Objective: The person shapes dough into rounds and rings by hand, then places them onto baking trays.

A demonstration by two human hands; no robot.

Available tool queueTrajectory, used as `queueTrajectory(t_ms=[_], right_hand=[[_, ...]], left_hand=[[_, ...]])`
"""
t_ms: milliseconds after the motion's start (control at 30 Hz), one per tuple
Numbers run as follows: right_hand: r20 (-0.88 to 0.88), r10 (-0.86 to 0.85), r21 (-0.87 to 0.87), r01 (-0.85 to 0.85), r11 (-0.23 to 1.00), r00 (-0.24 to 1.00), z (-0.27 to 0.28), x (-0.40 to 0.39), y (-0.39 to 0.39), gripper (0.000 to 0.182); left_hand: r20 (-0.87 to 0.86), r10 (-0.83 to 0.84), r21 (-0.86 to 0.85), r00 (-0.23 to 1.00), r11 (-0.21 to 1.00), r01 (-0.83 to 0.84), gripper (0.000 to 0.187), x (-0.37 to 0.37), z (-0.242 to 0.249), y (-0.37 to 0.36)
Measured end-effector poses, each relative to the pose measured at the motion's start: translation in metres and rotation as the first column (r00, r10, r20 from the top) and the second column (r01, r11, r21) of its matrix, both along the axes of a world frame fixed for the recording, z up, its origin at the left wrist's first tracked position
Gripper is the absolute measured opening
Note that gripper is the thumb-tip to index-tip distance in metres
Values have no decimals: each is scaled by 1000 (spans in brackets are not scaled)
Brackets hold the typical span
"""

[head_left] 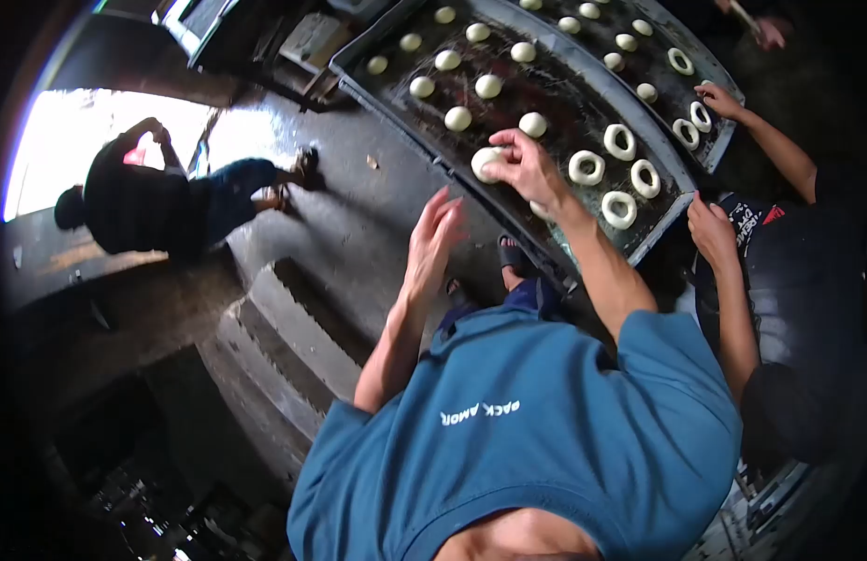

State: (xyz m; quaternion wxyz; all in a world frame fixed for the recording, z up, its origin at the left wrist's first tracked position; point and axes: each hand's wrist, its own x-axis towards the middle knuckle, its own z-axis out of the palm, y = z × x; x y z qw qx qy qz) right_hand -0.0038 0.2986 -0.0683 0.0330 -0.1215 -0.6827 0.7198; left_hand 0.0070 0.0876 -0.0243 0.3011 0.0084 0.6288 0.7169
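Over the near edge of a dark metal tray (pixel 564 98), my right hand (pixel 527 170) has its thumb and fingers around a pale dough ball (pixel 487 165). My left hand (pixel 437 229) is raised beside the tray, fingers apart, holding nothing. Several round dough balls (pixel 458 119) lie in rows on the tray. At its right end sit several dough rings (pixel 586 167). Another pale dough piece (pixel 541 210) is partly hidden under my right wrist.
A second tray (pixel 723 140) with dough balls and rings stands beyond the first. A co-worker in dark clothes (pixel 798 271) is at the right, hands at the trays. Another person (pixel 153 201) is at the left, near concrete blocks (pixel 307 327). Another hand (pixel 770 35) shows top right.
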Motion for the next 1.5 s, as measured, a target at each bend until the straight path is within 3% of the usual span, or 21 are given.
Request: queueTrajectory(t_ms=[67, 133, 300, 400, 500, 567, 633, 667, 700, 733, 833, 867, 900, 967, 1033, 1100, 1233, 1300, 1367, 1433, 1500], right_hand=[[10, -6, -173, 8, 985, 1000, 31, 30, -45, 44], [-22, -84, -259, 76, 963, 996, 49, 48, -70, 39], [-44, -145, -244, 130, 961, 988, 67, 70, -103, 34], [-105, -184, -115, 172, 978, 977, 85, 67, -112, 37], [-148, -196, 303, 233, 924, 969, 96, 72, -133, 31], [-321, 13, 612, 197, 766, 947, 70, 80, -150, 26], [-66, 0, 417, 28, 908, 998, 79, 93, -158, 20], [-88, -93, 89, 101, 991, 992, 83, 89, -149, 18], [-81, -192, -248, 167, 954, 978, 86, 87, -140, 17], [-79, -214, -294, 182, 938, 974, 101, 88, -147, 17], [-5, -132, -596, 103, 797, 991, 65, 102, -174, 12], [-2, 76, -222, -75, 972, 997, 65, 110, -180, 15], [42, 169, -414, -137, 900, 985, 75, 113, -185, 19], [79, -170, -385, 188, 904, 982, 101, 107, -167, 21], [-26, -83, -273, 73, 959, 996, 110, 110, -157, 22], [42, 69, -165, -61, 984, 997, 94, 121, -146, 25], [127, 82, 18, -85, 996, 989, 117, 112, -98, 21], [130, 7, 128, -24, 992, 991, 111, 90, -71, 20], [255, -62, 345, -31, 938, 965, 90, 62, -33, 25], [241, -192, 679, -24, 734, 951, 53, 29, 13, 31], [288, -293, 767, -36, 641, 912, 36, -4, 53, 32]], left_hand=[[63, 50, 107, 997, 993, -57, 46, -12, 12, 3], [-218, -190, 30, 957, 979, 201, 52, -23, 5, -3], [-188, -157, 140, 969, 973, 185, 49, -5, 27, -28], [-207, -270, 40, 940, 958, 284, 55, 22, 43, -41], [-242, -167, 112, 956, 974, 199, 57, 17, 38, -63], [-137, -22, 422, 990, 903, 79, 62, 3, 50, -81], [-13, -11, 528, 1000, 849, 16, 50, 9, 56, -92], [-21, -29, 545, 999, 838, 36, 50, 15, 54, -99], [-35, -248, 382, 968, 892, 242, 40, 25, 47, -108], [-10, -454, 207, 891, 871, 446, 29, 34, 43, -112], [-29, -162, 300, 986, 940, 163, 21, 23, 51, -109], [57, -179, 470, 982, 873, 132, 19, 14, 52, -114], [146, -209, 617, 967, 784, 76, 17, 9, 53, -118], [158, -303, 351, 940, 907, 233, 17, 21, 40, -114], [109, -575, 395, 811, 774, 496, 20, 31, 49, -101], [53, -304, 330, 951, 904, 271, 18, 7, 57, -95], [72, -292, 642, 954, 745, 179, 18, -9, 12, -77], [225, -235, 582, 946, 811, 63, 20, -4, 0, -51], [161, -374, 432, 914, 859, 275, 46, -9, -14, -39], [46, -347, 92, 937, 935, 342, 55, -14, -46, -45], [99, -320, 50, 942, 947, 316, 52, -19, -55, -63]])
